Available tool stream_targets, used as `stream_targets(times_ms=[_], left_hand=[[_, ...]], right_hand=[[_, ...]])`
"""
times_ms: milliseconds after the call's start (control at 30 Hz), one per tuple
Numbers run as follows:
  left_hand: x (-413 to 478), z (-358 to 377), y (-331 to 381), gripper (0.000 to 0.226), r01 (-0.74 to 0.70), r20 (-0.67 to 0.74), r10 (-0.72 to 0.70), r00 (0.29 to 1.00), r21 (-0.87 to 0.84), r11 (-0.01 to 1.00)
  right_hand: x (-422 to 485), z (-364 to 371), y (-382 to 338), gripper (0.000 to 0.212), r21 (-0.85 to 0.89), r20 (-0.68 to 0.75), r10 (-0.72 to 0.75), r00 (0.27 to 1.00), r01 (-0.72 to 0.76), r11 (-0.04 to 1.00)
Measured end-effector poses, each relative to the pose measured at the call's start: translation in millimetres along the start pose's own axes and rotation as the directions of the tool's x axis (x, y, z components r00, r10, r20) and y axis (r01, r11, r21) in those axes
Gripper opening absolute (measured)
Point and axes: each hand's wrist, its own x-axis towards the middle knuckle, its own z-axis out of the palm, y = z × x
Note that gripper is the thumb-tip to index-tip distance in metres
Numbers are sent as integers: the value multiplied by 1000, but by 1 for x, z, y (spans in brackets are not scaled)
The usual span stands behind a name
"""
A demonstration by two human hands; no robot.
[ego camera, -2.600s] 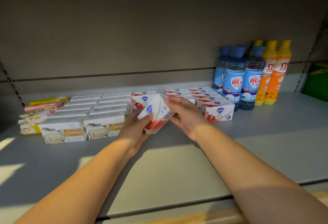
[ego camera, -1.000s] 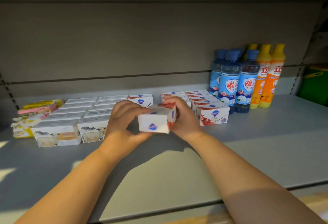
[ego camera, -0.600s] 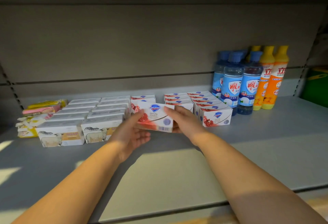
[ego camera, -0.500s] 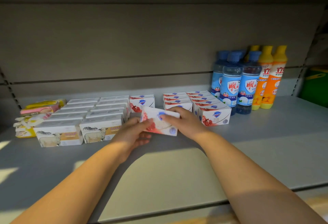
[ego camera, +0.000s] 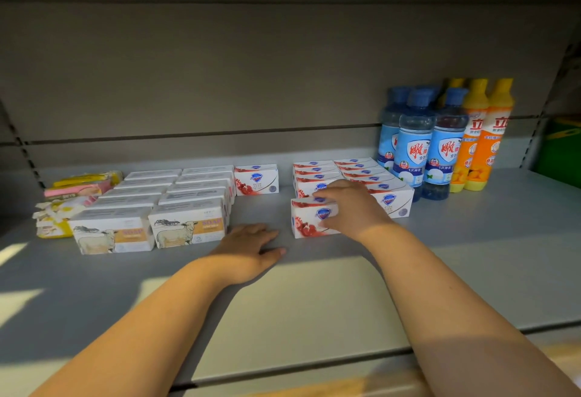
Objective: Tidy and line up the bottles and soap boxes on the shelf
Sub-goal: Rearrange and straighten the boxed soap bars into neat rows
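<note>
1. While the right hand (ego camera: 349, 208) clasps the red-and-white soap box (ego camera: 309, 222) from above, the box stands on the shelf (ego camera: 314, 296) just in front of the matching row (ego camera: 314, 173), well back from the front edge.
2. The left hand (ego camera: 251, 249) lies flat and holds nothing, in the bare gap beside the sheep boxes (ego camera: 188, 227).
3. Half a second ago, both hands held the box aloft and tilted.

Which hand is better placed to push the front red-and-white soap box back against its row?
Right. The right hand holds the soap box, in front of its row; the left hand lies flat on the shelf, apart from it.
</note>
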Motion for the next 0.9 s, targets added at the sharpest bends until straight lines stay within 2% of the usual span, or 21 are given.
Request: stream_targets(times_ms=[100, 200, 300, 500, 700, 900], left_hand=[[1, 0, 0, 58, -22, -1, 22, 1000, -1, 1000], [3, 1, -2, 57, -33, 4, 33, 999, 0, 999], [3, 1, -2, 56, -57, 10, 57, 998, -6, 998], [1, -1, 1, 56, -45, 23, 45, 999, 1, 999], [-2, -4, 3, 57, -40, 40, 40, 998, 0, 999], [-1, -5, 4, 55, -43, 40, 43, 998, -6, 999]], right_hand=[[1, 10, -14, 56, -211, -27, -25, 999, 19, 977], [2, 27, -30, 64, -281, -6, 7, 1000, -9, 960], [4, 42, -37, 74, -305, -15, 19, 1000, -23, 952], [20, 56, -20, 68, -257, -143, -68, 987, 29, 966], [41, 62, -7, 66, -252, -146, -108, 983, 68, 965], [50, 66, -1, 66, -249, -206, -110, 972, 57, 967]])
